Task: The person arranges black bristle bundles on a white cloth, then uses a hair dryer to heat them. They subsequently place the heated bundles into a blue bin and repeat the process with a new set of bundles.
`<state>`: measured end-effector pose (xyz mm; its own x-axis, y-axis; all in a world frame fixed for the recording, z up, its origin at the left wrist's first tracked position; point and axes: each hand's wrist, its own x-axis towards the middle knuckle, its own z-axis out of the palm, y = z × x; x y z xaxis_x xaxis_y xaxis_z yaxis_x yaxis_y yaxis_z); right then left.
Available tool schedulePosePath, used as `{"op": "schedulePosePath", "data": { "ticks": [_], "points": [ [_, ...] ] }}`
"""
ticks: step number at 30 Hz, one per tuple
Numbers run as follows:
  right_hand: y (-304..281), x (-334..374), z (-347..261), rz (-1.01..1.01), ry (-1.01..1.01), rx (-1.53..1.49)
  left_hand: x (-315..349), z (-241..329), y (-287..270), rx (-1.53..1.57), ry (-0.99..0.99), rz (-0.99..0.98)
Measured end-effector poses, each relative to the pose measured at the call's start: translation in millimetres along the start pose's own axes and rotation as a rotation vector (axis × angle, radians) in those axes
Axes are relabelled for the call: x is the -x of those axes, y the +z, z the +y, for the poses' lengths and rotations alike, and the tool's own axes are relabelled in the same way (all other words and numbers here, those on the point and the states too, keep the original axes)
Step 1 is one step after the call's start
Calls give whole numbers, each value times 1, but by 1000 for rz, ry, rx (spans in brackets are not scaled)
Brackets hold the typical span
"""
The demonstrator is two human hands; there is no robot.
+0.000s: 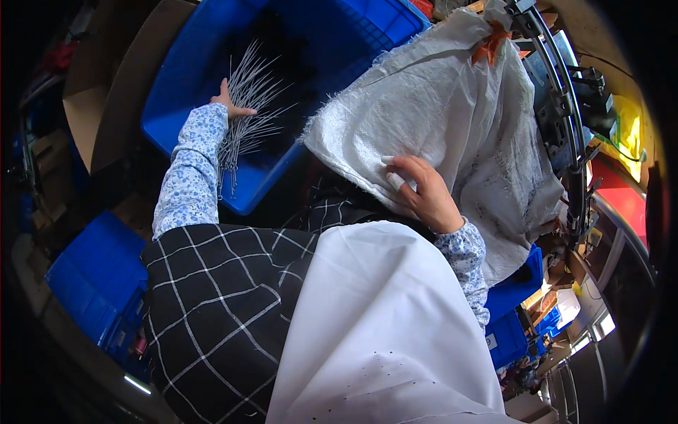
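At the upper left, my left hand is closed around a bundle of thin silvery metal wires. The thumb lies across the wires and the index finger points up. Some of them end in small loops or hooks toward me. The bundle is over the near side of a large blue plastic bin. My right hand rests on the near edge of a white woven sack, thumb and index finger apart. White tape wraps the tips of those two fingers; the remaining fingers are curled and partly hidden.
Dark contents, hard to make out, lie inside the bin. An open cardboard box stands left of it. A blue crate sits at the lower left. At the right, a black cable carrier curves beside machinery, with more blue bins below.
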<state>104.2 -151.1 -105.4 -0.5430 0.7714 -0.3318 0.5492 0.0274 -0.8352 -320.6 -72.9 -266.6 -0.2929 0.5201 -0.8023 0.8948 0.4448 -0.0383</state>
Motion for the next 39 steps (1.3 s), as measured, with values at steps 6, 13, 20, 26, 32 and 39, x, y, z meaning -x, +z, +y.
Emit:
{"op": "schedulePosePath", "data": {
  "ticks": [6, 13, 20, 26, 32, 39],
  "points": [
    [2, 2, 7, 60, -59, -39, -4, -9, 2, -116, 22, -80],
    [18, -15, -11, 142, -4, -528, -24, -23, -24, 119, 91, -215],
    [96, -140, -33, -373, 484, -1293, -30, -19, -17, 398, 69, -323],
    [171, -175, 0, -391, 888, -1397, -7, -16, -10, 596, 60, -393],
    [197, -194, -4, -377, 1065, -1341, 14, -9, -7, 342, 178, -342],
    [223, -213, 3, -505, 693, -1598, 58, 5, 16, 342, 192, -189]
  ]
}}
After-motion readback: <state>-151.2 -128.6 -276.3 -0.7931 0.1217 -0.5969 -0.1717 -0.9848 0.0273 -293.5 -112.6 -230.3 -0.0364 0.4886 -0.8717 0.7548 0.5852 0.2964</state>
